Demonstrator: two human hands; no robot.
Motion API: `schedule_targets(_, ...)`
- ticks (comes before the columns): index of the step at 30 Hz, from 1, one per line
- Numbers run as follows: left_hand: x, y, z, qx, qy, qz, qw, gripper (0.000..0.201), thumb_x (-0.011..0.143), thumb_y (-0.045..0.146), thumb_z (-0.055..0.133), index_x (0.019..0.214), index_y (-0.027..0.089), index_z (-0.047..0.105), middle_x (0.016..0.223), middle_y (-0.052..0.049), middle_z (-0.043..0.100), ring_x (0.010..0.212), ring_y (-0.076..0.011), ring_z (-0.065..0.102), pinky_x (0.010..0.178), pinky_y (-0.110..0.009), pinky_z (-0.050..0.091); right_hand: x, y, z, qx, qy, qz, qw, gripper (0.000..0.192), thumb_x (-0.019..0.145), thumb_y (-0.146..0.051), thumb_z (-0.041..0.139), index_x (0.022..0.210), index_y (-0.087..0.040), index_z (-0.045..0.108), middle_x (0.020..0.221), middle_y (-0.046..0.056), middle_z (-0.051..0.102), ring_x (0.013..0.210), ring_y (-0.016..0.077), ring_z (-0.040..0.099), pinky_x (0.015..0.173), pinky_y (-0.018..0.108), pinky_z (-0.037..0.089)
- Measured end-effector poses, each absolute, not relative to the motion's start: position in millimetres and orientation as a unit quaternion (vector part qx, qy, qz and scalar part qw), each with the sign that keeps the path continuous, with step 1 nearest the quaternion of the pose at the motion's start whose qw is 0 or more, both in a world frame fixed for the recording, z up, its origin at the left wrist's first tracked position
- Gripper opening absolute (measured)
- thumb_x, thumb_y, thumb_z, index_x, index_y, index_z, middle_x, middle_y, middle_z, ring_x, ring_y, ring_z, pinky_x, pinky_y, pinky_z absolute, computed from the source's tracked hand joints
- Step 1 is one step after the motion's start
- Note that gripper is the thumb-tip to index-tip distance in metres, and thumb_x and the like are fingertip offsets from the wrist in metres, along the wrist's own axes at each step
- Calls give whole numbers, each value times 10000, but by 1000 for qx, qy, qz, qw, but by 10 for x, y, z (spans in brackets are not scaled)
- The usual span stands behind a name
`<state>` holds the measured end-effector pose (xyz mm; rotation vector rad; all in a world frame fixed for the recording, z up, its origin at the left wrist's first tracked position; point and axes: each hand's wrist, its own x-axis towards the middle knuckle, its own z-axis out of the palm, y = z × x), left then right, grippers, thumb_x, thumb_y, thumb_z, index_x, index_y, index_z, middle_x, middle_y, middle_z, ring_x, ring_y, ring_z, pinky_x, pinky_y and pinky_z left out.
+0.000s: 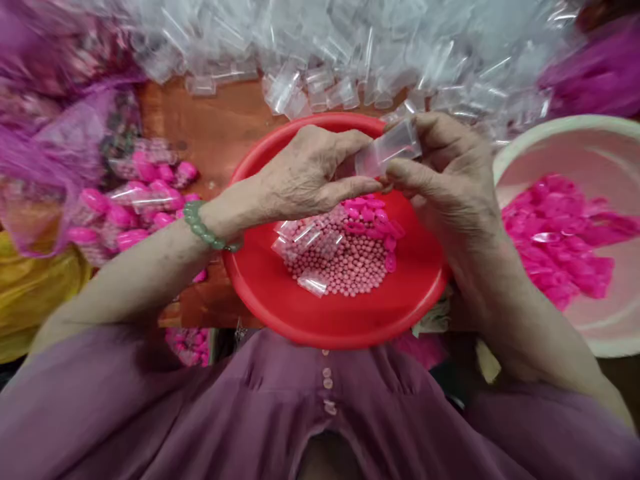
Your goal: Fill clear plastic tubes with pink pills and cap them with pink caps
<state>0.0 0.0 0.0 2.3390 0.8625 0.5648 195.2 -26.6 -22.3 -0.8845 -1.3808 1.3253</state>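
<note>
A clear plastic tube (389, 148) is held tilted above the red basin (300, 327). My right hand (450, 167) grips its right end between thumb and fingers. My left hand (315, 172), with a green bead bracelet on the wrist, is closed around the tube's left end, its thumb stretched along below. Whether anything is inside the tube I cannot make out. Under the hands, the basin holds small pink beads (357, 263), a few clear tubes (314, 283) lying on them, and bright pink plastic pieces (373, 217).
A large heap of clear tubes (320, 40) spans the back. Filled tubes with pink caps (130, 217) lie at left beside purple bags (55, 147) and a yellow bag (40, 287). At right, a white basin (620, 337) holds bright pink plastic parts (560, 240).
</note>
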Motion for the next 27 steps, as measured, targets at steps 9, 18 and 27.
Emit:
schedule_targets(9, -227, -258, -306, 883, 329, 161, 294, 399, 940, 493, 508, 1058, 132, 629, 915, -104, 677, 811, -199, 615, 770, -328, 467, 2055, -403, -53, -418, -658, 449, 437, 239, 776, -369, 752, 941, -267, 613, 931, 27, 651, 805, 205, 606, 744, 366, 492)
schedule_targets(18, -241, -492, -342, 904, 319, 98, 268, 308, 1014, 378, 304, 1038, 142, 501, 949, -123, 614, 773, -192, 576, 764, -331, 470, 2165, -560, -222, -432, -816, 358, 138, 318, 838, -469, 629, 973, -182, 609, 847, 52, 632, 756, 200, 584, 722, 358, 484)
schedule_targets(27, -255, -466, -436, 865, 453, -124, 178, 429, 984, 322, 343, 1271, 46, 503, 1125, -233, 652, 1046, -343, 656, 860, -449, 514, 1897, -685, -536, -420, -869, 70, -253, 239, 884, -128, 450, 821, -131, 680, 877, 157, 661, 853, 256, 586, 666, 340, 417)
